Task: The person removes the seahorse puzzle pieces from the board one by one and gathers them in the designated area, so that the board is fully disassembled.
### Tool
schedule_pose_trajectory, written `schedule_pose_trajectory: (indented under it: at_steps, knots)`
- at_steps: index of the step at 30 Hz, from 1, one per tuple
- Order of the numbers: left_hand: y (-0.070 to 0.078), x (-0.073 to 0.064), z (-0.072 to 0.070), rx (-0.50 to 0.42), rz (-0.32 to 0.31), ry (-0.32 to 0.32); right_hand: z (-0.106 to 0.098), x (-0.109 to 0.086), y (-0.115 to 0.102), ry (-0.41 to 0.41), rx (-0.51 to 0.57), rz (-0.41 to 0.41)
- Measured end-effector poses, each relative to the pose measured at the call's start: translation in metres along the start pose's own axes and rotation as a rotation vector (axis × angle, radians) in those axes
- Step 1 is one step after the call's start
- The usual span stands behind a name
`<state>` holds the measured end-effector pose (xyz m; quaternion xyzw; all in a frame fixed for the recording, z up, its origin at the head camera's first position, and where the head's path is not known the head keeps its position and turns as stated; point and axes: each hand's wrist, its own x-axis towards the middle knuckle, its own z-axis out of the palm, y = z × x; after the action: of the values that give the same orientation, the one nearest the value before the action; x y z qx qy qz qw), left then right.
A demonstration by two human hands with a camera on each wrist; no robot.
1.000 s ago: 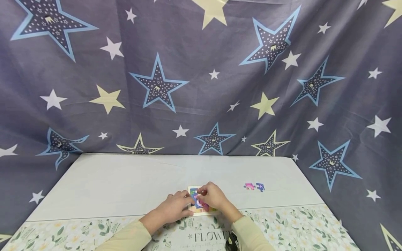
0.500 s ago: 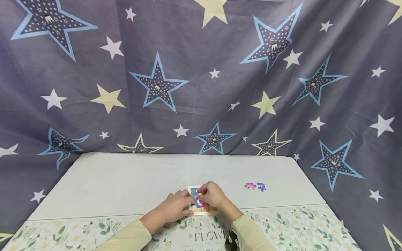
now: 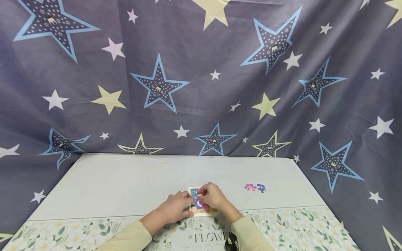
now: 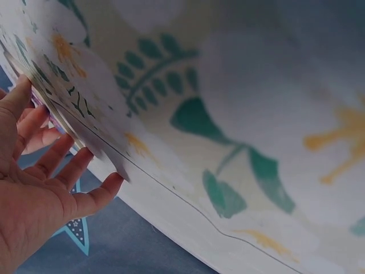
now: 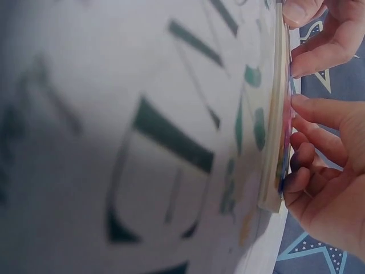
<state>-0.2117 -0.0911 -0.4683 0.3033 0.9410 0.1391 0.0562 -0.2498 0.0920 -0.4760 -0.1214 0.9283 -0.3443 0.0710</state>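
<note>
A small jigsaw puzzle in a shallow cream-framed tray lies in front of me, showing a colourful picture with pink and blue. My left hand rests at the tray's left side; in the left wrist view its fingers reach out along the edge. My right hand is over the right part of the picture, thumb and index finger bent together at a pink puzzle piece. Seen edge-on in the right wrist view, both hands' fingertips meet the picture's surface. The right hand covers much of the puzzle.
Two loose puzzle pieces, one pink and one blue, lie to the right on the white table surface. A floral cloth with lettering covers the near edge. A star-patterned curtain hangs behind the table and at its sides.
</note>
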Motion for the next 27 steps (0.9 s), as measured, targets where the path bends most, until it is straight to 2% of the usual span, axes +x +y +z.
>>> schedule_pose_trajectory:
  at_steps: [13,27]
  knots:
    - [0.0019,-0.0012,-0.0013,-0.02,-0.005,-0.003,0.0025,0.0005,-0.0001,0.05,-0.027,-0.023]
    - [0.0023,-0.0017,-0.0017,-0.024,-0.01,0.002,0.0045,0.0019,-0.0006,0.07,-0.041,-0.02]
